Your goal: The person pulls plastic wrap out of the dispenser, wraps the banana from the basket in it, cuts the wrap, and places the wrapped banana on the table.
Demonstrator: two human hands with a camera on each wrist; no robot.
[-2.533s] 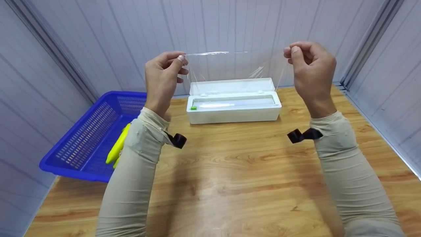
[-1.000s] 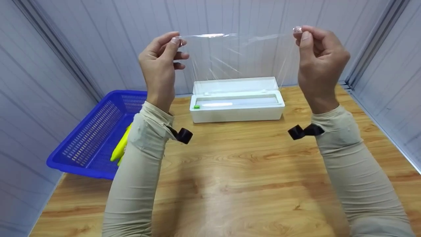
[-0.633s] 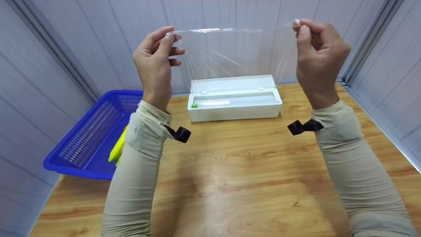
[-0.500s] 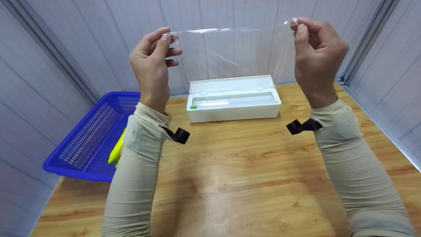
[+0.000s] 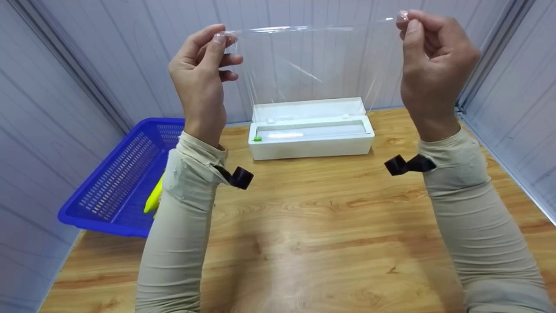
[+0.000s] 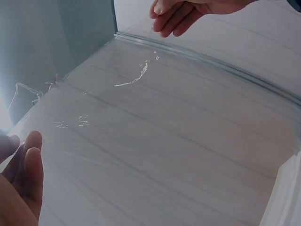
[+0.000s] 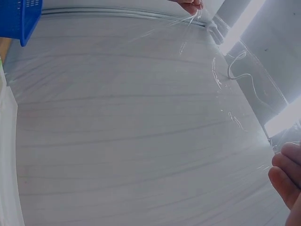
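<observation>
A clear sheet of plastic wrap (image 5: 312, 61) stretches between my two raised hands in the head view. My left hand (image 5: 200, 78) pinches its upper left corner between thumb and index finger, the other fingers loosely bent. At the upper right corner, my right hand (image 5: 436, 69) pinches the wrap the same way and sits slightly higher. The sheet runs down to a white wrap dispenser box (image 5: 311, 148), whose lid (image 5: 308, 108) is raised at the back. A small green slide cutter (image 5: 257, 138) sits at the left end of the box's front edge.
A blue plastic basket (image 5: 104, 228) stands at the left of the wooden table (image 5: 312, 234). Inside it lies a yellow banana-like item (image 5: 153, 198), partly hidden behind my left forearm. Panelled walls (image 5: 295, 13) close off the back and sides.
Both hands have risen and moved somewhat farther apart, drawing a longer length of plastic wrap up from the box. The box and basket stay in place.
</observation>
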